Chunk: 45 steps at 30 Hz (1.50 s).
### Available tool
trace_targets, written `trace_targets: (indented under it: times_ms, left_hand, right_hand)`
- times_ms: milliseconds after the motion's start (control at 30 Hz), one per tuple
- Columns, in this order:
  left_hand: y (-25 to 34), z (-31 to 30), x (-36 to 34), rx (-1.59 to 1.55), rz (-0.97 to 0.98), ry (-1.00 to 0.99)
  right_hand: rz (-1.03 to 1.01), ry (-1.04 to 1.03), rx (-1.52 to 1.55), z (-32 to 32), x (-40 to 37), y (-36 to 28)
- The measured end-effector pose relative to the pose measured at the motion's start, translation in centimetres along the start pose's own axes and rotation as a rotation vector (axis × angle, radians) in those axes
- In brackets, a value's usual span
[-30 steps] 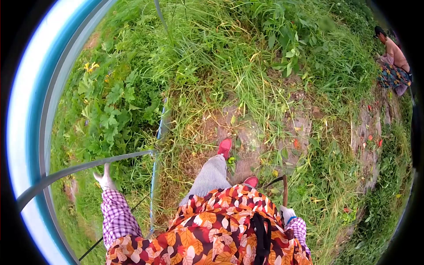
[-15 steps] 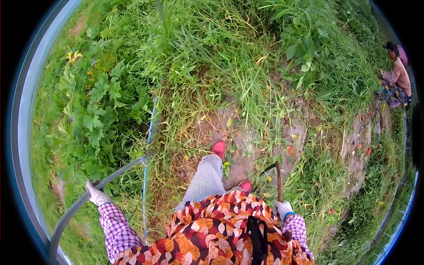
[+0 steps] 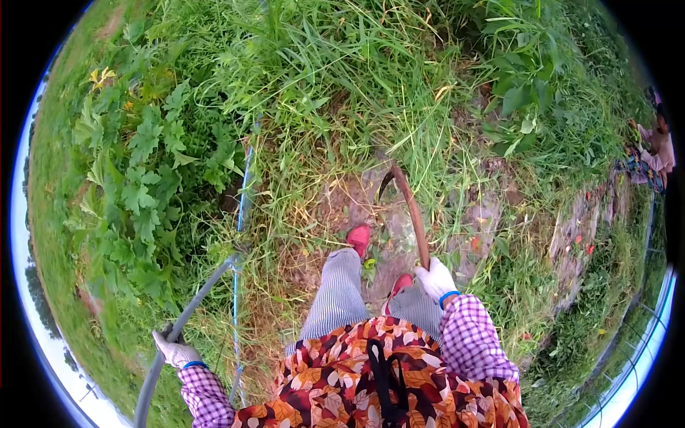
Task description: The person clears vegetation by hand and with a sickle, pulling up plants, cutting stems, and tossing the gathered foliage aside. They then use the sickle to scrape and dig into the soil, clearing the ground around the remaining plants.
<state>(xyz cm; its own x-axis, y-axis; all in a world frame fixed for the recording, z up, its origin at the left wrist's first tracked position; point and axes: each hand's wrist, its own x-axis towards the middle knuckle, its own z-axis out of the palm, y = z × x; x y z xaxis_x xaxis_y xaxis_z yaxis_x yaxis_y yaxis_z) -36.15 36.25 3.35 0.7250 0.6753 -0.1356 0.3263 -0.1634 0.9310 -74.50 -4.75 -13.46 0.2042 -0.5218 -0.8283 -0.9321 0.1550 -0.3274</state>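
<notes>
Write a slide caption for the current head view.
Over grassy ground, a gloved right hand holds a wooden-handled sickle while the gloved left hand grips a grey pole.

Daylight falls across the open field around you, where broad-leaved green plants (image 3: 146,203) crowd your left and long grass (image 3: 399,64) tangles ahead. Bare earth (image 3: 394,246) shows in front of you; at right, red specks (image 3: 590,249) dot a soil strip (image 3: 567,239). Pale sky (image 3: 57,371) edges the far left, beside dark trees (image 3: 41,303).
</notes>
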Motion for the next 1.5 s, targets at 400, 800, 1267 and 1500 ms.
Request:
trace_targets:
  times_ms: [400,800,1267,1500]
  left_hand:
    - [-0.4,-3.3,1.4,0.045,0.127,-0.31]
    - [-0.9,-2.7,1.2,0.067,0.15,-0.2]
    - [-1.1,-2.3,1.5,0.061,0.096,-0.15]
    - [-1.0,-1.6,0.9,0.066,0.097,-0.12]
  right_hand:
    - [0.168,-0.095,0.772,8.9,12.5,-5.5]
    - [0.201,-0.45,0.635,12.7,8.3,-6.6]
    - [-0.93,0.18,0.175,-10.6,5.7,-29.1]
    - [-0.532,0.482,0.326,-16.6,11.6,-20.1]
